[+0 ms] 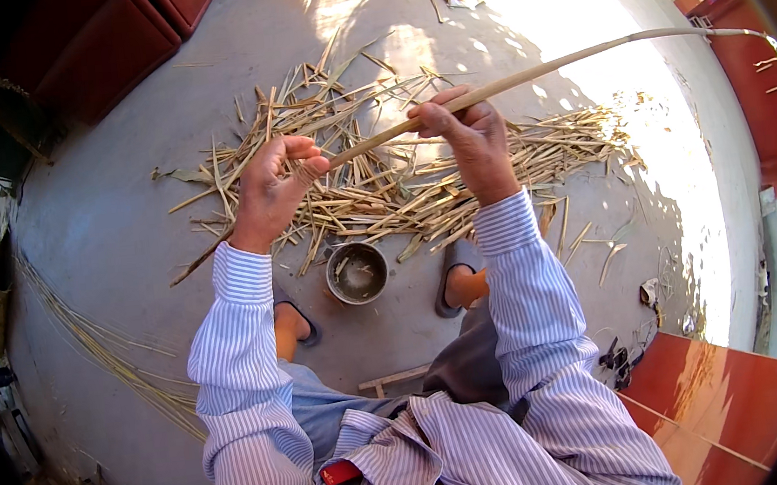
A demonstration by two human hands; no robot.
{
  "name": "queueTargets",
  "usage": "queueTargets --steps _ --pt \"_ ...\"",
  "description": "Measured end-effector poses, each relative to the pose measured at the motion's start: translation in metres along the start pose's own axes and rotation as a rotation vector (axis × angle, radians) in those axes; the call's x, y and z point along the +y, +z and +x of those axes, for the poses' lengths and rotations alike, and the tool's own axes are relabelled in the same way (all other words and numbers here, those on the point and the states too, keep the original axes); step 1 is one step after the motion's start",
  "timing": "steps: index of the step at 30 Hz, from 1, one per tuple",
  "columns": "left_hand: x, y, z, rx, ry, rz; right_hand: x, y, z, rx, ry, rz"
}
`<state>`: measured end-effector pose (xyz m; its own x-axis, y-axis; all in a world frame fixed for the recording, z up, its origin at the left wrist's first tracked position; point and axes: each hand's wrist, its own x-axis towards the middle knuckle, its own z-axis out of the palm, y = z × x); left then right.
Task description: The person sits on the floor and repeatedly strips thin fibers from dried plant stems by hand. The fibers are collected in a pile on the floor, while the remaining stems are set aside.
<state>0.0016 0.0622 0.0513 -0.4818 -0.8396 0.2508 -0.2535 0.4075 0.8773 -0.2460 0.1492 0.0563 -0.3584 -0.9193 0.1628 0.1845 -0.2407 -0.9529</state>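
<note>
A long pale reed stalk point(558, 61) is raised across the view, slanting from lower left to upper right, its thin far part bending near the right rim. My right hand point(474, 139) pinches it near the middle between thumb and fingers. My left hand point(276, 188) is closed round it further left, with the thumb against the stalk. A darker stick end shows below the left wrist; I cannot tell whether it belongs to the same stalk. Beneath both hands lies a loose pile of cut reed pieces and dry leaves point(384, 191) on the floor.
A round metal bowl point(357, 274) stands between my feet, small scraps in it. Long thin strips point(113, 348) lie on the floor at left. Red furniture point(108, 54) stands at far left, a red cabinet point(763, 103) at right, and a reddish-brown panel point(703, 399) at lower right.
</note>
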Motion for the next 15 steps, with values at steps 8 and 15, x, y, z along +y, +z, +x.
queueTargets --steps 8,15 --pt "-0.027 -0.050 -0.008 -0.279 0.051 0.587 -0.010 -0.051 0.016 0.266 0.094 -0.035" --pt "-0.028 -0.023 -0.007 -0.159 0.173 0.444 -0.006 -0.045 0.012 0.214 0.172 -0.001"
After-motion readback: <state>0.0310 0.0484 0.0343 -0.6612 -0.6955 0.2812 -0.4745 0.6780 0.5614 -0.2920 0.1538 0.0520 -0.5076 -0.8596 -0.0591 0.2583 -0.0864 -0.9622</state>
